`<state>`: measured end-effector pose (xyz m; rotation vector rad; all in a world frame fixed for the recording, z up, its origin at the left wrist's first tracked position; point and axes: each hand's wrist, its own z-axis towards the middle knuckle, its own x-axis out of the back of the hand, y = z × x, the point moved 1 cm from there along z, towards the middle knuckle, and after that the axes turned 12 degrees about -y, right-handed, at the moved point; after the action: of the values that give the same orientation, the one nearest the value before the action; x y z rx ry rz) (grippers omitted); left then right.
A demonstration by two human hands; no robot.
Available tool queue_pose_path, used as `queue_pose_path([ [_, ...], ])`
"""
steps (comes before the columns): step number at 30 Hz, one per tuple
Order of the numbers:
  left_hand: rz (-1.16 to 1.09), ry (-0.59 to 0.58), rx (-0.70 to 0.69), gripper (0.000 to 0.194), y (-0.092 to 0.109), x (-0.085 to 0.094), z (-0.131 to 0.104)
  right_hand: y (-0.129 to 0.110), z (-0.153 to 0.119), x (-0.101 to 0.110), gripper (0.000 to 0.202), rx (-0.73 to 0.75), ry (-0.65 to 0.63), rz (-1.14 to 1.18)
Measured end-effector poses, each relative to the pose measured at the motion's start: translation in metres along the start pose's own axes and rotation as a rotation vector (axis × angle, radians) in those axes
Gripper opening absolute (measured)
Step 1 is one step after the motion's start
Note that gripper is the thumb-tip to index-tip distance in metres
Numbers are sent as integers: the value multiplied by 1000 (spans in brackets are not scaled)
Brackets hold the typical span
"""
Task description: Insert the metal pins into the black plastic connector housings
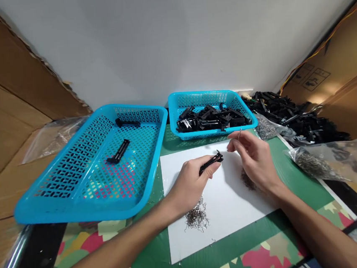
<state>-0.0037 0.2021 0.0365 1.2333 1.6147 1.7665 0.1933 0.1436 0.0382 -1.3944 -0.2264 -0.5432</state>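
Observation:
Over the white sheet [224,214], my left hand [191,183] is closed round a slim black plastic part [211,163], its forked end pointing up and right. My right hand [256,156] is to the right of that part, apart from it, with thumb and forefinger pinching a small thin metal piece [239,134]. A pile of small bent metal wires [196,217] lies on the sheet below my left hand. Another small dark pile [248,180] is partly hidden by my right hand.
A large blue basket [88,214] at left holds two black parts [120,151]. Behind the sheet, a smaller blue basket [214,133] holds several black parts. More black parts [303,122] heap at right, beside plastic bags of small metal pieces [317,163]. Cardboard [2,138] stands at left.

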Motion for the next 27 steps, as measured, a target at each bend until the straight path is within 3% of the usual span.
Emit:
queue_pose_path([
  [3,-13,11,-41,31,4,1,-2,1,0,8,28,34,-138,-111],
  [7,-81,2,-74,36,7,1,-6,2,0,11,25,89,-386,-182],
  [13,-62,14,-65,41,8,1,-7,3,4,17,24,92,-499,-98],
  [19,69,-20,-112,36,6,0,-7,-8,0,13,28,71,-376,112],
  [27,125,-7,-109,12,-1,-2,-7,-13,-5,1,18,105,-394,247],
])
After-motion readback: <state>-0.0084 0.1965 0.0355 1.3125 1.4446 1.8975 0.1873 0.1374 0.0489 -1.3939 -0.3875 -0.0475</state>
